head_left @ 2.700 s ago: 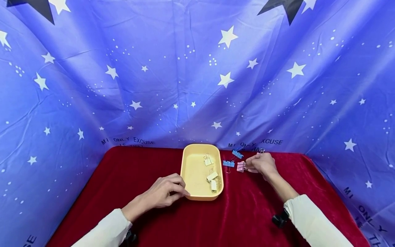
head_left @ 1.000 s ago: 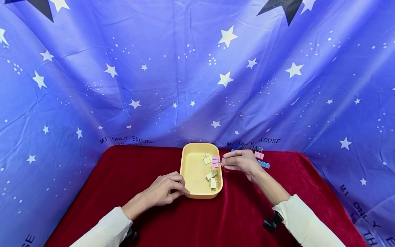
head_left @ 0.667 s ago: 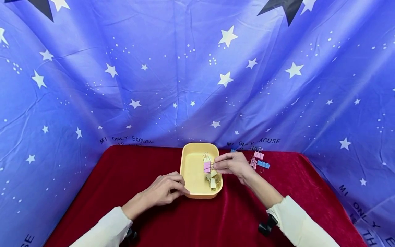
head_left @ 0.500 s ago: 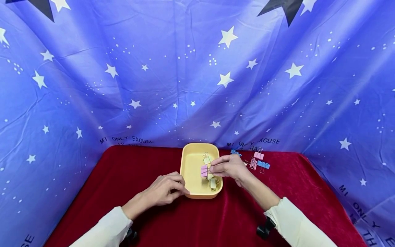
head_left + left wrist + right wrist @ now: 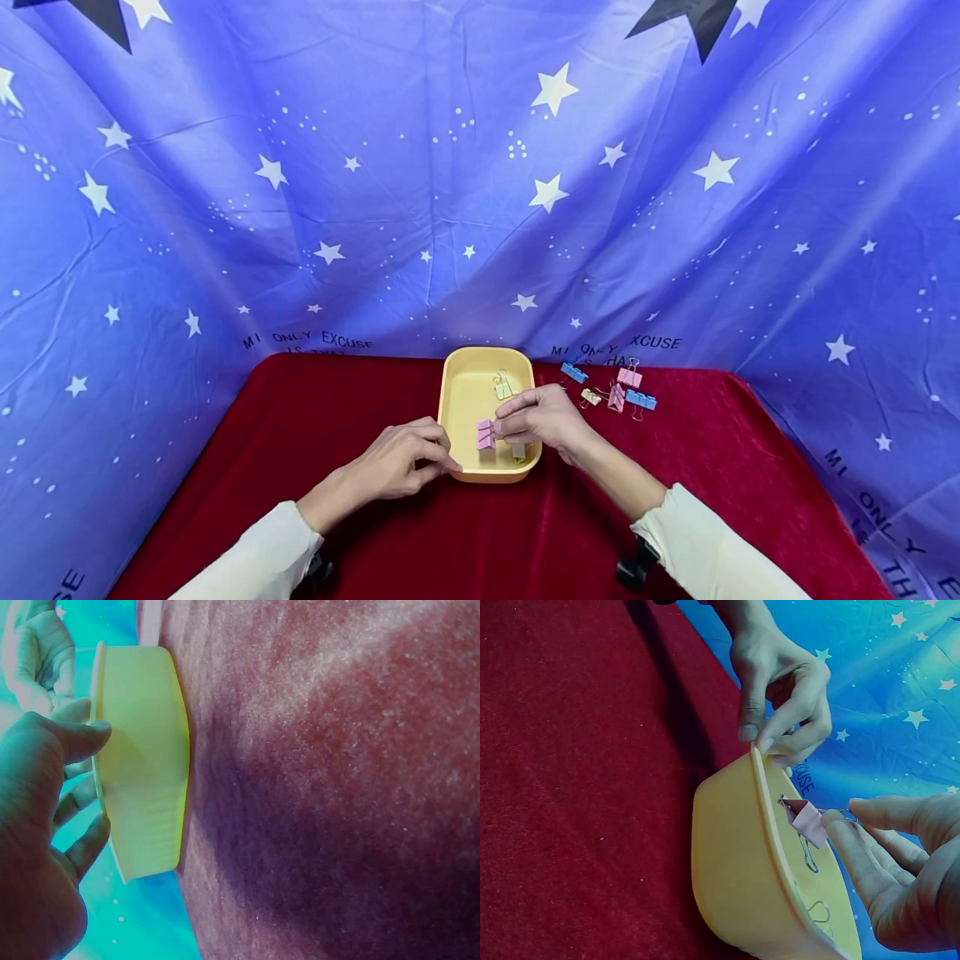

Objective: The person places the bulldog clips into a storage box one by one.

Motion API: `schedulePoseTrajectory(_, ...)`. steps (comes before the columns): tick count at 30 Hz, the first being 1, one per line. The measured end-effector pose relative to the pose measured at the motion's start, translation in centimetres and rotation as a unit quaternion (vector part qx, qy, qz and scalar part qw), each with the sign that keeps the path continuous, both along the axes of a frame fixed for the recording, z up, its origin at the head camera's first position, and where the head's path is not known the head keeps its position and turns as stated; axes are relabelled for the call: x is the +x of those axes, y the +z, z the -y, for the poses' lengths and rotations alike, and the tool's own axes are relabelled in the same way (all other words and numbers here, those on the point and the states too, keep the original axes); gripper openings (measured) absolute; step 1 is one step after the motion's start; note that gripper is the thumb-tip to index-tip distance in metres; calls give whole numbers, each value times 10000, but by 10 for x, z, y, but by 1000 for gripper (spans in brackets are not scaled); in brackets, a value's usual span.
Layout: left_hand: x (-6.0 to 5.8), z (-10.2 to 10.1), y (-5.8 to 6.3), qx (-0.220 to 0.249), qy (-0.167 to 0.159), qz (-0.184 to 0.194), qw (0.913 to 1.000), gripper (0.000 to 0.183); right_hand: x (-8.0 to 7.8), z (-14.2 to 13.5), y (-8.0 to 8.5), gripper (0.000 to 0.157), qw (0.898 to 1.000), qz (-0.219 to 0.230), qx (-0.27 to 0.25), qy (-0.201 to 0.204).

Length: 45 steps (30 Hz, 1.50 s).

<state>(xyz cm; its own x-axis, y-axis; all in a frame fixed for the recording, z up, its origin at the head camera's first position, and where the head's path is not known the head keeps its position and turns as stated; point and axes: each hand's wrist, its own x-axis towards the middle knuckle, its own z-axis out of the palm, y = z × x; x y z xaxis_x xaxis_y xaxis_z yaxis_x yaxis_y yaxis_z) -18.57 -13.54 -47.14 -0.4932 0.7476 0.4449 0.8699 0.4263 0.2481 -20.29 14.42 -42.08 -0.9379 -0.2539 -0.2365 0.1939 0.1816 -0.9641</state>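
Observation:
My right hand [image 5: 546,423] pinches a pink binder clip [image 5: 486,435] by a wire handle. The clip hangs over the inside of a yellow plastic box [image 5: 491,477], toward its near end. In the right wrist view the clip [image 5: 808,823] is at rim height, its other wire handle pointing down. My left hand [image 5: 405,460] pinches the box's near left corner between thumb and fingers; the left wrist view has that thumb on the outer wall. A pale yellow binder clip [image 5: 504,389] lies toward the far end of the box, another [image 5: 518,453] nearer, partly behind my right hand.
Right of the box, on the red cloth [image 5: 345,542], lie two blue binder clips [image 5: 573,372], two pink binder clips [image 5: 616,397] and a small pale yellow clip [image 5: 591,397]. A blue star-patterned curtain [image 5: 427,192] rises behind the table edge and along both sides.
From the cluster at the right, my right hand has carried the pink binder clip left over the rim, then toward the near end of the box. My left hand has kept its place.

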Motion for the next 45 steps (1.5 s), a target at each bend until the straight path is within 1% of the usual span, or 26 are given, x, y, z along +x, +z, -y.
schedulePoseTrajectory(3, 0, 0, 0, 23, -5, -20, 10000, 22, 1, 2, -3, 35, 9999, -85, 86, 67)
schedulePoseTrajectory(6, 0, -1, 1, 30, -17, -30, 10000, 22, 2, 4, -5, 31, 9999, -74, 109, 107)
schedulePoseTrajectory(16, 0, -2, 2, -19, 12, 22, 10000, 20, 4, 1, -12, 30, 9994, -122, 212, 236)
schedulePoseTrajectory(21, 0, -2, 3, -19, 12, 35, 10000, 21, 4, -4, -14, 33, 9997, -40, 179, 131)
schedulePoseTrajectory(26, 1, -2, 3, -34, 46, 61, 10000, 22, 3, -11, -14, 32, 9999, -4, 161, 13)
schedulePoseTrajectory(27, 1, -2, 3, -35, 52, 65, 10000, 21, 3, -13, -14, 33, 9999, 9, 163, -5)
schedulePoseTrajectory(38, 0, -2, 1, -9, 90, 90, 9999, 21, -2, -34, -5, 39, 9996, -38, 129, -247)
schedulePoseTrajectory(45, 1, -2, 0, 7, 75, 123, 9999, 20, -7, -50, -4, 42, 9987, -36, 21, -511)
